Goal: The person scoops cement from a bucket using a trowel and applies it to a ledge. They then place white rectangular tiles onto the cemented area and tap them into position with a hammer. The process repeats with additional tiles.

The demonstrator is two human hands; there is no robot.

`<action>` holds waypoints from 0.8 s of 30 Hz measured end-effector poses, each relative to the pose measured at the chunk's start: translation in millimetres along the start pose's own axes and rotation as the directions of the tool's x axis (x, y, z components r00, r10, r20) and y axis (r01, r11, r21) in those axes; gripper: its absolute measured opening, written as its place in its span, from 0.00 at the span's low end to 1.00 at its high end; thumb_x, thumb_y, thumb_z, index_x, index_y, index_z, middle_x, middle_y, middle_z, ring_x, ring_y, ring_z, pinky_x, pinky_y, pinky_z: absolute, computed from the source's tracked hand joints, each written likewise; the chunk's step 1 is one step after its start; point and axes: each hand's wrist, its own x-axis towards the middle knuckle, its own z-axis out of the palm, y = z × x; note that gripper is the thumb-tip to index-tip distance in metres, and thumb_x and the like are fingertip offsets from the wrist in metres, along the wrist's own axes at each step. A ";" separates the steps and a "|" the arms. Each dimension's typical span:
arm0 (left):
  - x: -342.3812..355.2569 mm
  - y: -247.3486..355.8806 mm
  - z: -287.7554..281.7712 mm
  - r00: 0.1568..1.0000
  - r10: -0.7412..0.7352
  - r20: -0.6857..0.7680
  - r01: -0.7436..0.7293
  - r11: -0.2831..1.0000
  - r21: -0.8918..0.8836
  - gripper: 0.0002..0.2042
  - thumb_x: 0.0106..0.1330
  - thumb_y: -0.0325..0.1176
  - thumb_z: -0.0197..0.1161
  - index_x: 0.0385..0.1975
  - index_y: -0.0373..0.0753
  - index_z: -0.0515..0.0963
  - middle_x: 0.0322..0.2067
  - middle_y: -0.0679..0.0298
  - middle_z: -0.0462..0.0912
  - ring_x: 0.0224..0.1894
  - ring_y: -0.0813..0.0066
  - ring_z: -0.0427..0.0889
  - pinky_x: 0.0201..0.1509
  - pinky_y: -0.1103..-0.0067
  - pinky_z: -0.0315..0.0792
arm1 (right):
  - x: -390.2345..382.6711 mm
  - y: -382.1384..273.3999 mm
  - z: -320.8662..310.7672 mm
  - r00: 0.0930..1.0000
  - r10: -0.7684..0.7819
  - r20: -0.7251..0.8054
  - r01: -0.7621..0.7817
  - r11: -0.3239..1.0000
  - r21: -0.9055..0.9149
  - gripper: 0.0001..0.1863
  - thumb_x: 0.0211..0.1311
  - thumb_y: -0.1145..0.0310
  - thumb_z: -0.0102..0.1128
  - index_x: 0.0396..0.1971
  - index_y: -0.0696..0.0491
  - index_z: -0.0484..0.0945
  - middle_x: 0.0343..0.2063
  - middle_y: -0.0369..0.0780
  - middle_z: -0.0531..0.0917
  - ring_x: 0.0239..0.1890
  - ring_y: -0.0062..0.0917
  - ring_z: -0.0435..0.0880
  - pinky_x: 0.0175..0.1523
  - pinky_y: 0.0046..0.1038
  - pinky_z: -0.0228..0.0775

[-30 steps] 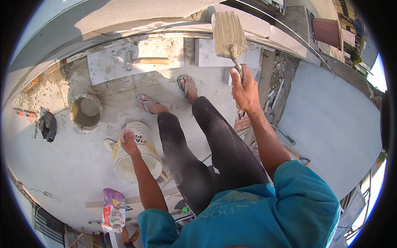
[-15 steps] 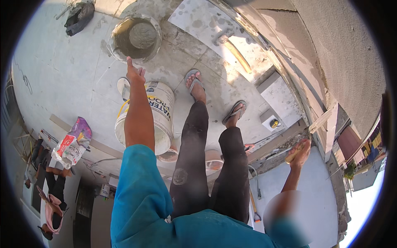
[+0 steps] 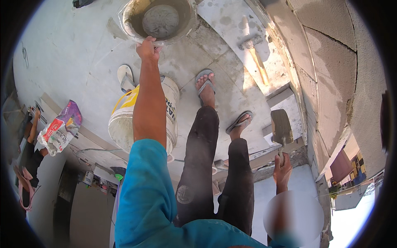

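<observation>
My left hand (image 3: 148, 48) is closed on the near rim of a bucket (image 3: 128, 25), its arm stretched out over the floor. Wet grey mortar (image 3: 160, 20) lies in the bottom of this bucket. At the right, my right hand (image 3: 283, 170) grips the handle of a trowel (image 3: 282, 126). The trowel's flat, rectangular blade points away from me and looks coated with grey mortar. Below my left forearm lies a white pail (image 3: 168, 99) on its side, partly hidden by that arm.
A hammer (image 3: 257, 62) with a wooden handle rests on a pale slab beside the block wall (image 3: 331, 74). A loose slipper (image 3: 125, 76) lies near the pail. At left are a torn plastic sack (image 3: 62, 128) and another person (image 3: 31, 165). My feet stand on the tiled floor.
My left hand has reached the bucket and taken hold of its rim. My right hand has swung inward and turned, bringing the trowel's blade into view.
</observation>
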 end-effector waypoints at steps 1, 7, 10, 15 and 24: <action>-30.1 -0.1 12.7 1.000 0.021 0.022 -0.023 0.995 0.094 0.24 0.54 0.17 0.61 0.54 0.37 0.70 0.42 0.56 0.80 0.35 0.65 0.79 0.41 0.64 0.75 | 1.2 -8.7 0.3 0.992 -0.105 -0.067 0.099 0.991 -0.085 0.18 0.69 0.61 0.58 0.53 0.56 0.76 0.37 0.48 0.85 0.34 0.43 0.86 0.37 0.40 0.75; -209.3 21.0 -48.3 0.866 0.361 0.346 -0.441 0.877 0.190 0.17 0.56 0.18 0.64 0.46 0.31 0.79 0.37 0.65 0.83 0.35 0.79 0.78 0.41 0.80 0.72 | 31.7 -168.5 -63.9 0.860 -0.510 -0.020 0.488 0.832 -0.266 0.18 0.64 0.62 0.67 0.52 0.48 0.78 0.36 0.39 0.83 0.36 0.37 0.86 0.36 0.38 0.78; -306.5 42.8 -92.0 0.800 0.340 0.494 -0.539 0.768 0.345 0.23 0.58 0.18 0.63 0.57 0.31 0.77 0.38 0.66 0.84 0.36 0.84 0.77 0.41 0.84 0.71 | 48.3 -199.6 -89.8 0.702 -0.707 -0.081 0.591 0.642 -0.488 0.16 0.71 0.55 0.58 0.50 0.47 0.75 0.33 0.38 0.80 0.34 0.36 0.86 0.33 0.37 0.79; -445.8 30.2 -109.6 0.598 0.517 0.613 -0.749 0.632 0.199 0.31 0.60 0.18 0.63 0.68 0.30 0.70 0.42 0.64 0.84 0.38 0.87 0.78 0.45 0.85 0.72 | -11.9 -119.2 -88.1 0.925 -0.286 0.252 0.303 0.953 -0.029 0.21 0.75 0.52 0.51 0.54 0.53 0.73 0.29 0.54 0.83 0.29 0.45 0.87 0.32 0.45 0.78; -626.8 -49.8 -139.4 0.592 0.395 0.703 -0.693 0.695 0.192 0.15 0.61 0.20 0.63 0.49 0.30 0.79 0.32 0.72 0.76 0.31 0.88 0.69 0.35 0.85 0.66 | -113.4 47.0 -143.8 0.832 -0.552 0.051 0.551 0.812 -0.191 0.22 0.70 0.51 0.58 0.57 0.48 0.75 0.39 0.41 0.85 0.40 0.39 0.88 0.41 0.41 0.80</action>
